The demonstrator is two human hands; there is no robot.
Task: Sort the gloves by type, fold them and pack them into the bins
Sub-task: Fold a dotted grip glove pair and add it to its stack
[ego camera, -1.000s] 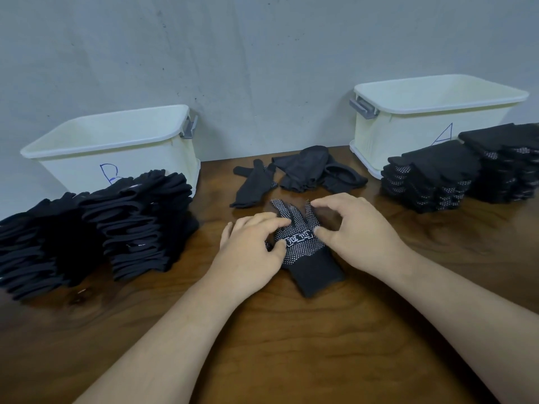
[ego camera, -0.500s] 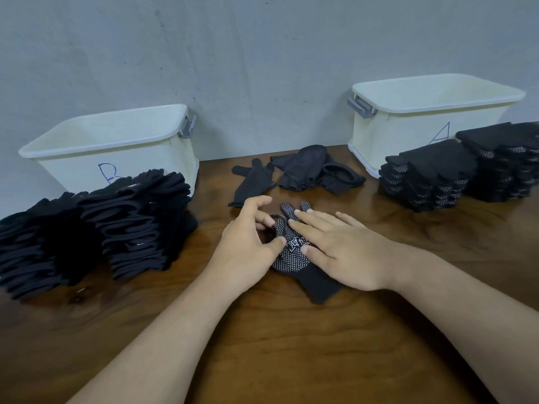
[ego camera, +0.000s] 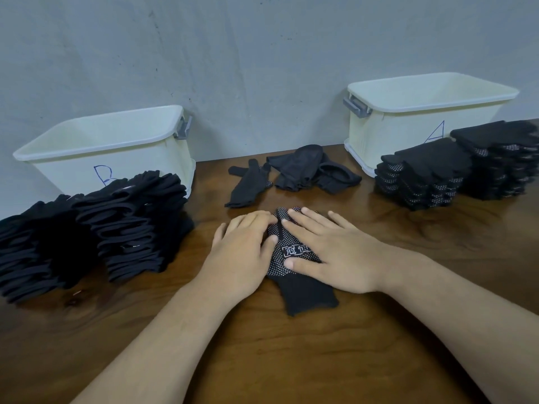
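A dotted black glove [ego camera: 294, 259] lies flat on the wooden table [ego camera: 291, 360] near the middle, its cuff toward the near edge and its fingers pointing away; a white printed label shows on its palm between the two hands; the left hand [ego camera: 243, 249] lies palm down on the glove's left side, fingers spread flat and gripping nothing, its thumb touching the dotted fabric; the right hand [ego camera: 335, 255] lies palm down on the glove's right side, likewise flat and open, its fingers reaching across the glove's finger end and its thumb pressed on the dotted palm; farther back at the centre lies a small loose heap of black gloves [ego camera: 309, 170], with a single plain glove [ego camera: 248, 185] just beside it on the left; at the far left stands a white bin marked B [ego camera: 116, 158], and in front of it, reaching toward the near left, sit stacks of plain black gloves [ego camera: 96, 225]; at the far right stands a white bin marked A [ego camera: 408, 123], with two stacks of folded dotted gloves [ego camera: 455, 170] in front of it at the right edge; whether anything lies inside either bin cannot be told from this angle; a grey wall [ego camera: 233, 68] rises behind the table.
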